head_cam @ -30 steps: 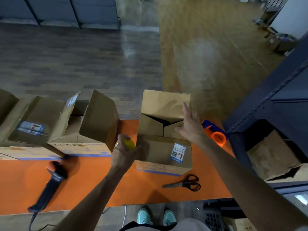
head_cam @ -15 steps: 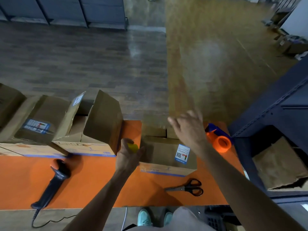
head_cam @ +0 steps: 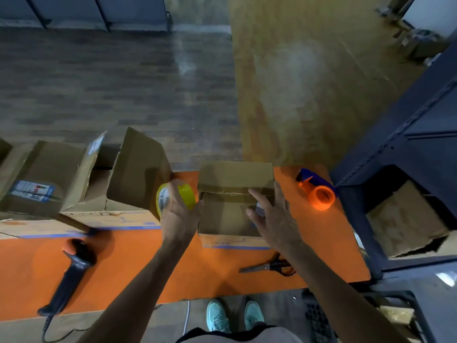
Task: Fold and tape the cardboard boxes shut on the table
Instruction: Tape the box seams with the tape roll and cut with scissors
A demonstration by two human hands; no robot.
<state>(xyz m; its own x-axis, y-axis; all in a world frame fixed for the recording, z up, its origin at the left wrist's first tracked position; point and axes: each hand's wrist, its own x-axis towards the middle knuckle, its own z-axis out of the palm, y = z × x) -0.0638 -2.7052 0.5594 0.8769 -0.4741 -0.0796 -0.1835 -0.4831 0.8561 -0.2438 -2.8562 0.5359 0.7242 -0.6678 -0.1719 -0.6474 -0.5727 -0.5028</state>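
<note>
- The small box (head_cam: 235,184) sits toward the far edge of the orange table (head_cam: 148,263). Both top flaps are folded down and meet in a seam across the top. I can't make out any tape on that seam.
- Your right hand (head_cam: 274,219) lies on the box's near flap, fingers spread flat, pressing it down.
- Your left hand (head_cam: 179,216), just left of the box, has its fingers curled round the yellow tape roll (head_cam: 185,194) at the box's upper left corner.
- You look ready to start the first strip. Press until the flap edges meet level, with no gap.
- Anchor the tape end on the box's left wall, run it centred along the seam, and carry it down the right wall.
- Move your pressing fingers clear of the seam ahead of the roll.
- The open box (head_cam: 128,184) just left of the small box has a raised flap right behind your roll hand, so it may crowd the start.
- The scissors (head_cam: 272,266) lie in front of the box, handy for the cut.
- A tape dispenser (head_cam: 319,191) sits to the box's right, apart from it.
- A barcode scanner (head_cam: 71,266) lies well to the left.
</note>
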